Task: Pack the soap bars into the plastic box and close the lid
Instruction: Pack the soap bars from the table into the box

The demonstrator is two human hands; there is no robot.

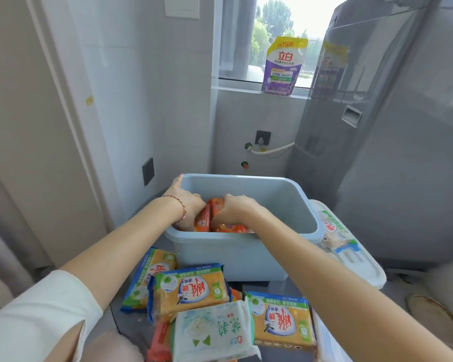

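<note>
Nearest the camera lies a white soap pack (215, 333) with green lettering, flanked by yellow soap packs (191, 291) in blue-edged wrappers, all loose on the floor and not yet packed. Just behind them stands the pale blue plastic box (230, 254), open. Both arms reach over its near wall. Inside, the left hand (186, 202) presses against orange soap bars (209, 218) standing on edge at the left end, while the right hand (233, 207) is closed over the top of the same cluster, fingers curled around the wrappers. Whether the left hand grips a bar or only steadies the row cannot be told.

To the right of the box a white lid (361, 259) lies flat, with another soap pack (335, 231) resting on it.

The risk, as I judge it, is the upright bars toppling when the hands let go, wasting space; uneven stacking could then hold the lid off its rim. That pack on the lid could slide off when it is lifted.
</note>
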